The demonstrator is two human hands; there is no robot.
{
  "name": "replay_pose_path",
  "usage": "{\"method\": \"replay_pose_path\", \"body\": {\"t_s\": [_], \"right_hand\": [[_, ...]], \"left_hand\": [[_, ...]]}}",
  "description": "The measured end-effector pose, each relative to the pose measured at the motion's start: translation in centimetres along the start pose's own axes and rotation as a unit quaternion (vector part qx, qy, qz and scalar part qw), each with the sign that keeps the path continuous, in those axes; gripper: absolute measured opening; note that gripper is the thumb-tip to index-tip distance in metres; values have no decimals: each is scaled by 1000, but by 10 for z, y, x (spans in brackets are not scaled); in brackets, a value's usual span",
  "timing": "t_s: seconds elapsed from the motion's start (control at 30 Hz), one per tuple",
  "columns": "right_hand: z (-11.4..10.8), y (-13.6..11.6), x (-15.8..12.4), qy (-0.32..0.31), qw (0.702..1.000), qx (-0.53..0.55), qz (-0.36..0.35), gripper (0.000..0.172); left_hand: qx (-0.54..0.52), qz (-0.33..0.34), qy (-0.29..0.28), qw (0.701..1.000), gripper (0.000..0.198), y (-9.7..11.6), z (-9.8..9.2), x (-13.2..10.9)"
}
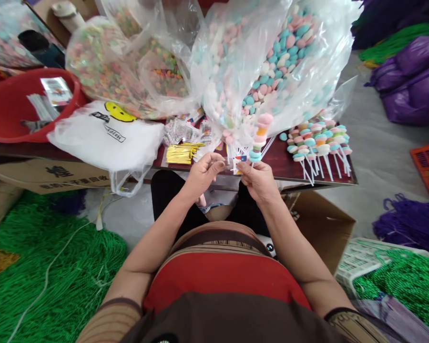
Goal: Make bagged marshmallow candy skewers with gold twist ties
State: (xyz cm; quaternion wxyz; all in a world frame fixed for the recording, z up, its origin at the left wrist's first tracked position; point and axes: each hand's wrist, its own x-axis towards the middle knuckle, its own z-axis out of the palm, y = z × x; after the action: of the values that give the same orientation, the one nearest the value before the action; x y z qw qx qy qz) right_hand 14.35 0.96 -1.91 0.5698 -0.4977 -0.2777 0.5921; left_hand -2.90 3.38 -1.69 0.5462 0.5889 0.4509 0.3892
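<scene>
Pink-and-blue candy skewer (260, 136) above the table (285, 164) edge, pinched with a printed card (239, 163) in the right hand (259, 181); the left hand's (204, 174) fingertips met, contents unclear. Card-fitting, apparently, next required alignment.

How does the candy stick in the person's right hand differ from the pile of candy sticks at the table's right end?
The held candy stick is a single one, while the pile has many bunched together. The held candy stick is gripped in the right hand; the pile rests on the table. White sticks show plainly in the pile, but the held one's is mostly hidden. Both show pink, blue and orange sweets.
</scene>
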Motion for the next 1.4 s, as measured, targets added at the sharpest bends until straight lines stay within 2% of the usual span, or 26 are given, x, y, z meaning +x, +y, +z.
{"method": "replay_pose_path", "body": {"t_s": [0.07,0.17,0.27,0.4,0.5,0.6,0.67,0.73,0.8,0.9,1.03,1.2,1.4], "right_hand": [[1,5,0,17,1000,-2,-13,54],[3,15,0,34,999,-28,-30,55],[6,21,0,38,998,-29,-32,55],[8,18,-1,1,999,-22,-23,50],[12,17,-1,29,998,-39,-46,47],[15,17,-1,48,995,-64,-63,45],[14,14,-2,25,992,-99,-72,41],[8,5,-6,-3,985,-145,-94,33],[0,-9,-14,-16,971,-203,-128,25],[-15,-33,-31,-11,935,-307,-180,11],[-33,-57,-47,-49,893,-381,-235,15],[-53,-65,-46,-120,854,-413,-293,14],[-68,-66,-43,-100,810,-476,-327,21]], "left_hand": [[-21,-48,-34,998,44,0,-2,-4],[-8,-71,-3,997,44,-5,-1,-9],[12,-55,22,998,53,-10,1,-10],[102,9,34,994,60,-10,0,-8],[127,20,61,990,57,-11,1,-8],[65,-1,76,995,51,-16,5,-7],[-46,-25,79,995,54,-20,6,-5],[-165,-50,77,982,59,-22,4,-1],[-241,-64,54,967,61,-22,-2,1],[-276,-64,2,959,61,-17,-12,2],[-271,-55,-34,961,61,-13,-20,2],[-243,-43,-41,968,62,-13,-22,4],[-188,-45,-45,980,58,-17,-26,4]]}}
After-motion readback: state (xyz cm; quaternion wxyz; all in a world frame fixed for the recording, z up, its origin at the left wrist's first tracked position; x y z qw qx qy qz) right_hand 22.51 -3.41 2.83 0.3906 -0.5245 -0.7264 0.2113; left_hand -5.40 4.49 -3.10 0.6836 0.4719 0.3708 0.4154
